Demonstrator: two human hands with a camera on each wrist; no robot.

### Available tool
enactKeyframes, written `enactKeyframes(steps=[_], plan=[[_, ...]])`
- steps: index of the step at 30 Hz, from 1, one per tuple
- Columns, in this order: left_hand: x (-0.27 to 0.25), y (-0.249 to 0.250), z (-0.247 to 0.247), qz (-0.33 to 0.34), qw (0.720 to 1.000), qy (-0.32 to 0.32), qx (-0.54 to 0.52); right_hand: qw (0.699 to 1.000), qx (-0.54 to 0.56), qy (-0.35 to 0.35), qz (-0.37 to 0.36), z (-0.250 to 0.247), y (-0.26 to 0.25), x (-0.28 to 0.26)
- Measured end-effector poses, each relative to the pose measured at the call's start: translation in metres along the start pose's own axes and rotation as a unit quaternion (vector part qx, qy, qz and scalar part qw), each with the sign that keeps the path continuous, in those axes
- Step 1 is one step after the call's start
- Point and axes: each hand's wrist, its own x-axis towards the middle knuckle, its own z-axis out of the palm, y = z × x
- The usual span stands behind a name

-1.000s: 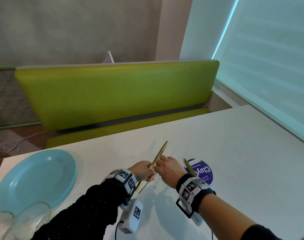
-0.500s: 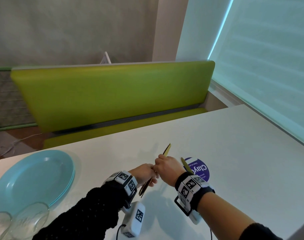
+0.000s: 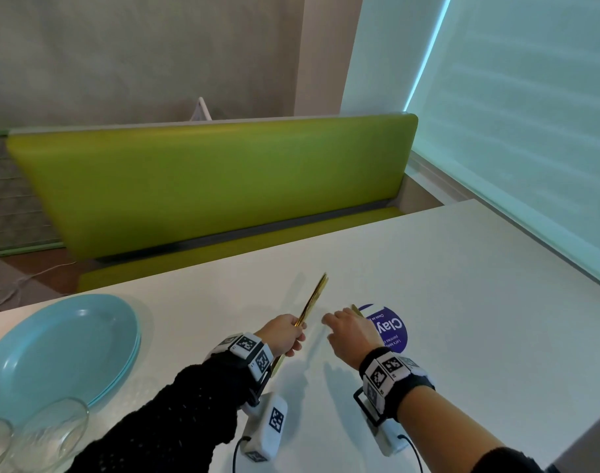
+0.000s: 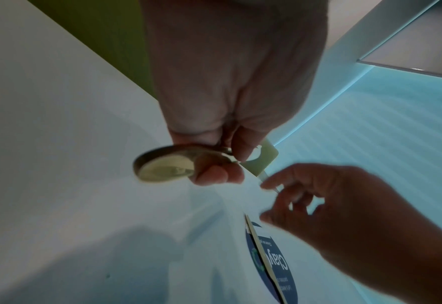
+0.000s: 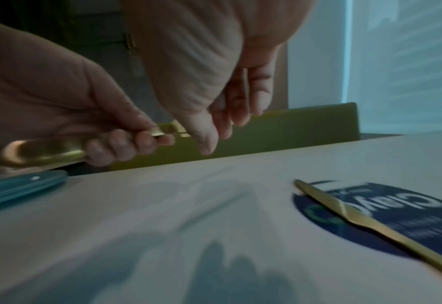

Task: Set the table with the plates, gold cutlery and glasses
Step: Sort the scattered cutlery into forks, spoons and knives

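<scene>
My left hand (image 3: 297,334) grips a bundle of gold cutlery (image 3: 314,298) by the middle, its handles pointing up and away over the white table (image 3: 462,319). A spoon bowl (image 4: 165,168) sticks out behind the fingers. My right hand (image 3: 332,327) hovers just right of the bundle, apart from it, fingers relaxed and empty. One gold knife (image 5: 365,222) lies flat on the table under that hand. A stack of light blue plates (image 3: 59,346) sits at the left. Two clear glasses (image 3: 49,431) stand at the near left corner.
The knife lies across a round purple sticker (image 3: 390,329) on the tabletop. A green bench (image 3: 216,179) runs along the table's far side. A window blind (image 3: 513,114) lines the right side.
My right hand has come off the cutlery bundle and moved slightly right, so the hands are apart. The bundle stays in my left hand, handles raised. The knife on the sticker has not moved.
</scene>
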Motion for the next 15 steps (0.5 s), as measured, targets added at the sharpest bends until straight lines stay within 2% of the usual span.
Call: enactKeyframes(steps=[8,15], plan=[[0.005,-0.002,-0.002,-0.001,1.000,0.023,-0.015,0.975,0.004,-0.098,0.201,0.023,0.046,-0.015],[0.011,-0.005,-0.001,0.002,0.998,0.062,-0.029,0.939,0.026,-0.158,0.304,0.036,0.062,-0.024]])
